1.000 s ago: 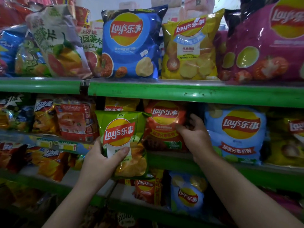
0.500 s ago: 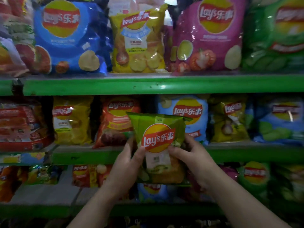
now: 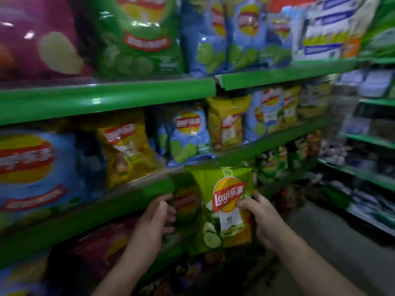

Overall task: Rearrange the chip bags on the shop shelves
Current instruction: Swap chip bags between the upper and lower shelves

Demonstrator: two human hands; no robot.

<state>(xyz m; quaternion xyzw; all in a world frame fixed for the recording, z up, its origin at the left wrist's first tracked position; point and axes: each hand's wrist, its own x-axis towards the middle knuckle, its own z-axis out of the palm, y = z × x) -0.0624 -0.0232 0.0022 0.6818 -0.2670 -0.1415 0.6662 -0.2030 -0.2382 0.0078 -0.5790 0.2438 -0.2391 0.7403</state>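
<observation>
Green shelves (image 3: 106, 99) crowd with chip bags, and the right hand (image 3: 259, 218) pinches the green bag (image 3: 222, 201) below the middle shelf, left hand (image 3: 154, 218) loosely open beside it — best carried upright, held gently.

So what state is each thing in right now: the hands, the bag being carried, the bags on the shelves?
Green bag: upright, off the shelf, held in front of it.
Right hand: gripping the green bag's right edge, thumb on its front.
Left hand: open, beside the bag; contact unclear.
Pink bag: upright on the top shelf.
Yellow bag: on the middle shelf, tilted.
Light blue bag: upright on the middle shelf.
</observation>
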